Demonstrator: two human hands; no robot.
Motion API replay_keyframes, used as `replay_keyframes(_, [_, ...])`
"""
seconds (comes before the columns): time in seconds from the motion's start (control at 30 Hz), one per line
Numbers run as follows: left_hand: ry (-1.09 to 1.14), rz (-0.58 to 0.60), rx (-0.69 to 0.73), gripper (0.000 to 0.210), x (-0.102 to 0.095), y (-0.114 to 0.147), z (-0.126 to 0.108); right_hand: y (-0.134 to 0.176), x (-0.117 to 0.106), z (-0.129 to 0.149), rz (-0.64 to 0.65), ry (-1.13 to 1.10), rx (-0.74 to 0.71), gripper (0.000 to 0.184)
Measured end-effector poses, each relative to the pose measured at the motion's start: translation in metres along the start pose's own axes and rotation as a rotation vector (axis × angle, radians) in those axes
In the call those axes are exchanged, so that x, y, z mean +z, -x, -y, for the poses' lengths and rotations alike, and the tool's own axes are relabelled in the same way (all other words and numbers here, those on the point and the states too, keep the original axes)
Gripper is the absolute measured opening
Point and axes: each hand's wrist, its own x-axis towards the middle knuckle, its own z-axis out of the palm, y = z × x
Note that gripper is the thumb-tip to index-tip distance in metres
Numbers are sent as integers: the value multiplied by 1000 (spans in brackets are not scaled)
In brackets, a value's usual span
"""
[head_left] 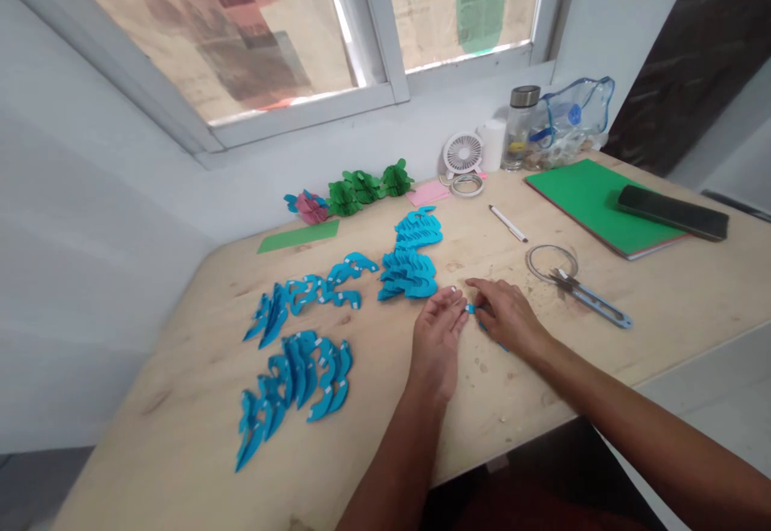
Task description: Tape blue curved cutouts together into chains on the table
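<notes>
A small blue paper piece (471, 308) is between my two hands, low over the wooden table. My left hand (438, 336) is closed, its fingertips pinching the left end of this piece. My right hand (511, 319) bends over the other end, thumb and fingers closed around it; one finger reaches out past the paper. Much of the piece is hidden beneath my right hand. Just beyond my left hand lies a fanned stack of blue cut-paper pieces (408, 275), with another blue stack (418, 228) behind it.
Folded blue cutouts with white tabs (301, 374) cover the table's left side. Snips (593, 298) lie beside a wire coil (551, 261) at right. A pen (507, 223), a green folder (587, 202) with a dark case (673, 211), a small fan (463, 153) and a bottle (519, 129) are farther back.
</notes>
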Motion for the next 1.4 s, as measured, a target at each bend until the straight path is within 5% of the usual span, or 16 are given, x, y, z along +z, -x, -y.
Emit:
replay_keyframes(0.37, [-71, -87, 89, 28, -1, -2, 0, 1, -4, -1, -18, 39, -21, 43])
replay_keyframes(0.93, [-62, -18, 55, 30, 3, 1, -1, 3, -7, 14, 74, 135, -44, 46])
replay_keyframes(1.07, [-79, -35, 93, 33, 0, -2, 1, 1, -6, 7, 29, -49, 4, 46])
replay_keyframes(1.27, [-273, -40, 254, 41, 0, -3, 8, -5, -16, 7, -174, -644, 187, 45])
replay_keyframes(1.4, [-354, 11, 330, 51, 4, 0, 10, -9, -24, 19, -268, -757, 213, 48])
